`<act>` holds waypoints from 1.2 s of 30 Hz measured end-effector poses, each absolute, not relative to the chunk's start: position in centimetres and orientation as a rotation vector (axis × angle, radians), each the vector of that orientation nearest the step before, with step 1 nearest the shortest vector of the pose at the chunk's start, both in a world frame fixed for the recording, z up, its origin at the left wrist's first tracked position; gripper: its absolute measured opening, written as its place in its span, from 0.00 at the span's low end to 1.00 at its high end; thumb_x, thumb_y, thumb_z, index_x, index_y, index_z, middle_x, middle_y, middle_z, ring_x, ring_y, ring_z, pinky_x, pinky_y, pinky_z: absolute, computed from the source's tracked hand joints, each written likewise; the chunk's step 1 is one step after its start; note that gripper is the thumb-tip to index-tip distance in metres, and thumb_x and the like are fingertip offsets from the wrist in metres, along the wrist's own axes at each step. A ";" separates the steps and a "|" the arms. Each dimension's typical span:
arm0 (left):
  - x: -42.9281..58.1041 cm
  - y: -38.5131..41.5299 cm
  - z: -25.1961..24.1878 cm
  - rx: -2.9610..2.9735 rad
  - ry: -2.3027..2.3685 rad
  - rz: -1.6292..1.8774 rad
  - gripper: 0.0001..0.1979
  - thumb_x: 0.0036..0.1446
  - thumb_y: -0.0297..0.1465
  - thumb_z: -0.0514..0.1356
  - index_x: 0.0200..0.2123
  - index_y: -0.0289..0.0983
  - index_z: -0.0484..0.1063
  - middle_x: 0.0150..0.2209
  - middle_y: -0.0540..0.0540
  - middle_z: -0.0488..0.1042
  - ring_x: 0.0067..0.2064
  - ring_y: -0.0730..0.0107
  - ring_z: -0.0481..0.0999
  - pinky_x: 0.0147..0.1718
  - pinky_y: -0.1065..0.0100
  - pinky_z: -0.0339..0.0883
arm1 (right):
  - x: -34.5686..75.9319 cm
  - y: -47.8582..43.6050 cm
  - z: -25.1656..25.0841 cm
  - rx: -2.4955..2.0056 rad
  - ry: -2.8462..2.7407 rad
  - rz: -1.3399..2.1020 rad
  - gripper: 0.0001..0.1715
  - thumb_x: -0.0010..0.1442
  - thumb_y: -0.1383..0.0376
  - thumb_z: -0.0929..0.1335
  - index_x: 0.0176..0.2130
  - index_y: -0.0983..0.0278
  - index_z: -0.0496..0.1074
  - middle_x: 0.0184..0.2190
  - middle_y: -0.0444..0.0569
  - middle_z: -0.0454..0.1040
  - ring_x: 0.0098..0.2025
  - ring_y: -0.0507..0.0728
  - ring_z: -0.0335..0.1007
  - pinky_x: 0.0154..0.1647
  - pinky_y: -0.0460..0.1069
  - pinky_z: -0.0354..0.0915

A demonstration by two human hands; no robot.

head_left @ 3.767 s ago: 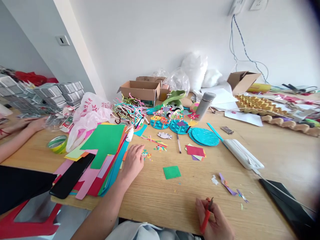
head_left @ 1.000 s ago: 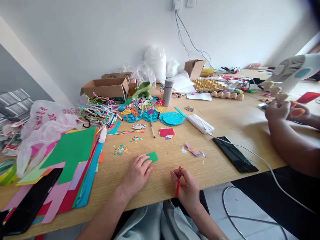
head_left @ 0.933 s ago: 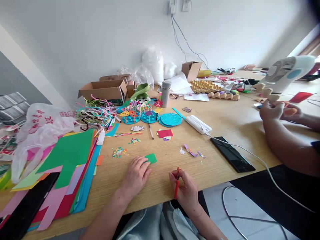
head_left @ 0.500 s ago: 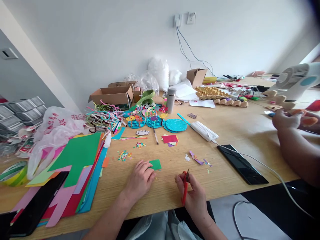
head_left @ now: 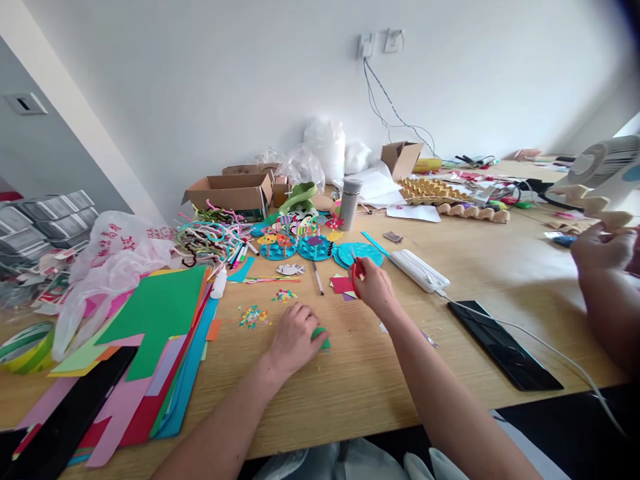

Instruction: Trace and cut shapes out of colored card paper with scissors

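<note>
My left hand [head_left: 299, 339] rests on the wooden table with its fingers curled over a small green paper piece [head_left: 327, 343]; the thumb lies across it and hides part of it. My right hand [head_left: 375, 287] reaches forward, gripping red-handled scissors [head_left: 356, 275], whose tips point away toward the blue paper discs [head_left: 367, 253]. Just left of this hand is a stack of small red and coloured paper pieces [head_left: 341, 285]. Heaps of tiny paper bits [head_left: 253, 317] lie beyond my left hand, near a pen [head_left: 319, 279] and a white fish cutout [head_left: 291, 269].
Coloured paper sheets [head_left: 150, 313] and a black phone-like object [head_left: 90, 407] are at left. A white power strip [head_left: 420, 270] with a cable and a dark tablet [head_left: 503, 343] lie at right. A grey bottle [head_left: 351, 203] stands behind. Another person's hand [head_left: 603, 250] works at far right.
My right hand has moved forward and slightly left with the scissors, from the table's front to the small paper stack. My left thumb now lies across the green paper. The view has shifted slightly.
</note>
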State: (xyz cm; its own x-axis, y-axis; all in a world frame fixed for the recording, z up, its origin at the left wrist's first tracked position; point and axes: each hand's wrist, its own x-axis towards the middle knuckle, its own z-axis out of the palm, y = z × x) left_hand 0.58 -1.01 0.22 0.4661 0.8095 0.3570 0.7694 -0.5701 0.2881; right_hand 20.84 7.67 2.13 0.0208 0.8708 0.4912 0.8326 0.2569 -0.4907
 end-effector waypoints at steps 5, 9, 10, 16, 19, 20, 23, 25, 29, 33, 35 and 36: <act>-0.1 -0.9 -0.9 2.600 1.413 0.715 0.07 0.57 0.34 0.58 0.33 0.37 0.72 0.36 0.43 0.72 0.43 0.60 0.68 0.44 0.57 0.66 | 22.8 10.4 0.7 -1.613 -1.927 0.046 0.07 0.58 0.64 0.62 0.34 0.63 0.68 0.31 0.54 0.77 0.33 0.59 0.72 0.30 0.48 0.58; -0.4 -0.8 -0.8 2.562 1.433 0.712 0.05 0.57 0.33 0.58 0.33 0.38 0.72 0.35 0.43 0.72 0.42 0.60 0.69 0.43 0.56 0.66 | 22.6 11.0 -1.4 -1.565 -2.075 0.054 0.10 0.55 0.67 0.65 0.39 0.65 0.69 0.37 0.57 0.77 0.39 0.62 0.71 0.35 0.50 0.59; -0.4 -0.7 -0.9 2.548 1.451 0.714 0.05 0.56 0.32 0.58 0.33 0.38 0.72 0.35 0.44 0.72 0.42 0.60 0.69 0.43 0.56 0.66 | 22.5 11.0 -1.9 -1.552 -2.107 0.058 0.10 0.54 0.67 0.66 0.39 0.65 0.70 0.37 0.57 0.77 0.39 0.62 0.71 0.35 0.50 0.59; -0.7 -0.2 -1.2 2.429 1.548 0.711 0.05 0.52 0.31 0.60 0.34 0.38 0.71 0.36 0.44 0.72 0.43 0.59 0.69 0.43 0.56 0.66 | 22.7 10.7 -2.3 -1.534 -2.098 0.036 0.09 0.55 0.66 0.65 0.38 0.65 0.69 0.37 0.57 0.76 0.41 0.63 0.69 0.39 0.51 0.60; -0.9 -0.1 -1.1 2.371 1.535 0.713 0.08 0.49 0.31 0.62 0.34 0.38 0.71 0.38 0.44 0.71 0.45 0.58 0.68 0.45 0.56 0.66 | 23.5 10.6 -1.7 -1.578 -1.896 -0.018 0.11 0.57 0.67 0.63 0.41 0.66 0.67 0.39 0.58 0.75 0.41 0.63 0.68 0.39 0.52 0.61; -0.9 -0.1 -1.0 2.365 1.522 0.699 0.09 0.48 0.31 0.62 0.35 0.38 0.71 0.38 0.44 0.71 0.46 0.58 0.68 0.46 0.56 0.65 | 23.7 10.6 -1.6 -1.583 -1.843 -0.022 0.11 0.56 0.67 0.63 0.41 0.66 0.67 0.39 0.58 0.75 0.41 0.63 0.68 0.39 0.52 0.61; -1.0 -0.2 -0.7 2.386 1.475 0.624 0.13 0.44 0.33 0.65 0.36 0.38 0.70 0.39 0.43 0.70 0.46 0.57 0.67 0.48 0.55 0.65 | 23.8 10.3 -1.4 -1.572 -1.866 0.023 0.11 0.55 0.66 0.64 0.40 0.65 0.68 0.38 0.57 0.76 0.40 0.64 0.69 0.38 0.53 0.61; -1.1 -0.2 -0.6 2.402 1.455 0.576 0.15 0.43 0.34 0.66 0.36 0.38 0.70 0.40 0.43 0.69 0.46 0.57 0.66 0.48 0.55 0.64 | 23.4 10.1 -1.3 -1.564 -1.931 0.047 0.10 0.55 0.66 0.64 0.39 0.65 0.68 0.38 0.57 0.76 0.41 0.64 0.68 0.39 0.53 0.61; -1.5 -0.2 -0.3 2.415 1.460 0.492 0.15 0.41 0.34 0.66 0.34 0.37 0.69 0.39 0.44 0.68 0.47 0.56 0.65 0.49 0.55 0.62 | 22.3 9.3 -0.5 -1.483 -1.880 0.106 0.10 0.55 0.66 0.64 0.39 0.65 0.68 0.39 0.57 0.76 0.42 0.63 0.69 0.41 0.54 0.62; -1.9 0.0 0.0 2.380 1.461 0.427 0.13 0.41 0.32 0.66 0.31 0.37 0.69 0.39 0.44 0.66 0.48 0.55 0.64 0.49 0.56 0.62 | 21.0 8.4 0.2 -1.329 -1.884 0.328 0.09 0.53 0.63 0.67 0.37 0.63 0.67 0.38 0.54 0.77 0.39 0.60 0.71 0.39 0.51 0.63; -1.9 0.0 0.0 2.347 1.457 0.399 0.11 0.42 0.32 0.65 0.30 0.37 0.68 0.39 0.44 0.66 0.48 0.56 0.64 0.48 0.58 0.61 | 20.5 8.1 0.2 -1.283 -1.911 0.383 0.09 0.54 0.62 0.66 0.36 0.63 0.67 0.38 0.53 0.77 0.38 0.59 0.72 0.37 0.51 0.64; -1.9 0.0 0.0 2.333 1.454 0.396 0.10 0.42 0.31 0.65 0.30 0.37 0.68 0.39 0.44 0.66 0.48 0.56 0.64 0.48 0.58 0.61 | 20.3 8.0 0.1 -1.272 -1.922 0.388 0.08 0.54 0.62 0.66 0.36 0.63 0.67 0.37 0.54 0.77 0.37 0.59 0.73 0.36 0.50 0.64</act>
State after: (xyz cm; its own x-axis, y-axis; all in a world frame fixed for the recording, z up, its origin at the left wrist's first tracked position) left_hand -1.88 -0.01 0.00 0.4304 0.9015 0.0453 0.7998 -0.4042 0.4438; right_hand 20.25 8.01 0.06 -0.1920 0.8775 0.4395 0.6385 0.4518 -0.6231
